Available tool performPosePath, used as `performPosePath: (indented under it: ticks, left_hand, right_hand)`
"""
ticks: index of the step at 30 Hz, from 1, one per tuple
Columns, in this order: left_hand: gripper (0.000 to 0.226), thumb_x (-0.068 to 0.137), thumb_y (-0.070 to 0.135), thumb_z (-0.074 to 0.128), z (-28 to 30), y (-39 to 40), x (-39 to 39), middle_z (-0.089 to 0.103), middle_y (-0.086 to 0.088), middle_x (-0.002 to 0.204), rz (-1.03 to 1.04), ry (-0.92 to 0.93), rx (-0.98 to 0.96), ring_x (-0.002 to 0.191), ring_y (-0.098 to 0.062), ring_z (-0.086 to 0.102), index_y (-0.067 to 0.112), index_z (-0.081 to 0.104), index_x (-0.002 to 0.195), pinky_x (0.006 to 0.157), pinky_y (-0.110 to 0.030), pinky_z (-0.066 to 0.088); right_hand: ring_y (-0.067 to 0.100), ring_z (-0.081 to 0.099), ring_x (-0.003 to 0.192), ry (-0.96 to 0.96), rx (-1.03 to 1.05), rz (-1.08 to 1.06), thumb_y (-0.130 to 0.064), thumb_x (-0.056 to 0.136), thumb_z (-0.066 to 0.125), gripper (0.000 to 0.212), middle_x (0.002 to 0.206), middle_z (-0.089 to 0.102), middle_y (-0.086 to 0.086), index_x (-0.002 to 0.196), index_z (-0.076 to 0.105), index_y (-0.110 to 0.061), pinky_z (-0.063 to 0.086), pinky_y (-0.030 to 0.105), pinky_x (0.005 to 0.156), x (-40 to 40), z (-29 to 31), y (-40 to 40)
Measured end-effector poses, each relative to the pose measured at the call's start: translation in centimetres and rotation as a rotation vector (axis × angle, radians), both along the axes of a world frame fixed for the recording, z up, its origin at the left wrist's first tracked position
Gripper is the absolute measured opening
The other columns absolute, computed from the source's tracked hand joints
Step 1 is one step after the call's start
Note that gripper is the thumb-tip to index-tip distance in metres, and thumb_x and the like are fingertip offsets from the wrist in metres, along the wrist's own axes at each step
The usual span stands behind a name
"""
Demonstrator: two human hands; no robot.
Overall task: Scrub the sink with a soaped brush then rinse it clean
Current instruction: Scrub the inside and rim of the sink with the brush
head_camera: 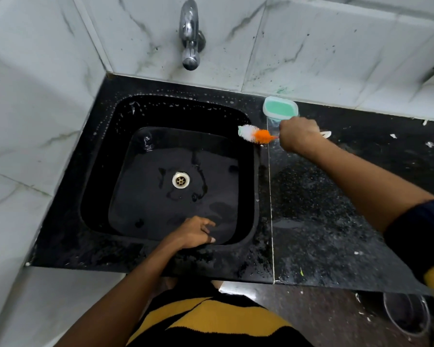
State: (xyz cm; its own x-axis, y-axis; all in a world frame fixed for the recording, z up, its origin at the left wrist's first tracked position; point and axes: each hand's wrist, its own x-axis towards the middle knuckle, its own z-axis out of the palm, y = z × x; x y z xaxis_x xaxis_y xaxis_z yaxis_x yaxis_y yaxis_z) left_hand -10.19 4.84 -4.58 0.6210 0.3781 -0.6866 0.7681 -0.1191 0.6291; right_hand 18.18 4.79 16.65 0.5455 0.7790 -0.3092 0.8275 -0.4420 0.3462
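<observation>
Two hands: both are mine, and each has its own job here
Right hand: my right hand (298, 136) has its fingers curled round the handle of the small bottle-type brush with orange and white bristles (254, 134); I hold it out over the sink's right rim so the bristle end points left toward the basin
Soap: the pale green bar in its clear plastic dish (280, 108) sits on the black granite counter (323, 209) just beyond my knuckles; kept near so the brush can be loaded without a reach; whether the bristles carry soap I cannot tell
Left hand: my left hand (198, 234) lies with fingers loosely spread, fingertips touching the near wall of the square black sink (105, 146); I judge it braces me; it holds nothing
Sink floor: wet in patches round the steel drain (181, 180)
Tap: the chrome wall tap (190, 33) hangs above the back rim; no water runs
Stage: scrubbing looks about to begin; rinsing not yet done
</observation>
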Motion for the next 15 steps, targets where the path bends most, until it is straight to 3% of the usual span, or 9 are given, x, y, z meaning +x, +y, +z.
performPosePath:
  ticks: [3, 6, 11, 13, 15]
  left_hand:
    - [0.053, 0.082, 0.024, 0.079, 0.2, 0.3, -0.2, 0.071, 0.0, 0.111, 0.046, -0.027, -0.02, 0.105, -0.013, 0.063, 0.021, 0.063, 0.133, 0.092, -0.019, 0.043]
    - [0.053, 0.082, 0.023, 0.079, 0.1, 0.3, -0.4, 0.07, 0.0, 0.109, 0.082, -0.036, -0.038, 0.105, -0.013, 0.064, 0.021, 0.064, 0.133, 0.094, -0.021, 0.045]
    - [0.054, 0.081, 0.023, 0.079, 0.0, 0.1, -0.2, 0.072, -0.001, 0.112, 0.059, -0.04, -0.047, 0.104, -0.013, 0.065, 0.022, 0.064, 0.132, 0.094, -0.021, 0.046]
    - [0.054, 0.081, 0.023, 0.079, 0.0, 0.2, -0.3, 0.072, -0.001, 0.112, 0.058, -0.036, -0.059, 0.105, -0.013, 0.065, 0.022, 0.063, 0.132, 0.095, -0.021, 0.046]
    - [0.054, 0.08, 0.023, 0.08, -0.2, 0.3, -0.3, 0.072, 0.0, 0.111, 0.066, -0.034, -0.06, 0.104, -0.012, 0.065, 0.021, 0.064, 0.132, 0.094, -0.021, 0.046]
  right_hand:
    - [0.03, 0.064, 0.103, 0.024, -0.147, 0.047, -0.014, 0.088, 0.055, 0.03, 0.116, 0.064, 0.012, 0.117, 0.062, -0.01, 0.047, 0.037, 0.077, -1.9, 0.5, -0.8]
    - [0.024, 0.063, 0.085, 0.001, -0.33, 0.11, -0.015, 0.085, 0.059, 0.021, 0.102, 0.067, 0.005, 0.105, 0.065, -0.014, 0.046, 0.033, 0.069, -2.7, 1.5, -2.1]
    - [0.028, 0.064, 0.083, -0.018, -0.083, 0.057, -0.024, 0.093, 0.053, 0.018, 0.093, 0.065, 0.008, 0.104, 0.062, -0.012, 0.049, 0.036, 0.072, -0.2, 0.9, -5.2]
    - [0.023, 0.062, 0.076, 0.068, -0.159, 0.063, -0.021, 0.092, 0.052, 0.016, 0.084, 0.06, 0.004, 0.102, 0.061, -0.013, 0.053, 0.035, 0.071, -0.8, 0.1, -7.3]
    - [0.023, 0.064, 0.083, 0.131, -0.308, 0.114, -0.019, 0.09, 0.053, 0.013, 0.09, 0.062, 0.004, 0.099, 0.061, -0.015, 0.05, 0.033, 0.07, -2.5, -0.3, -9.3]
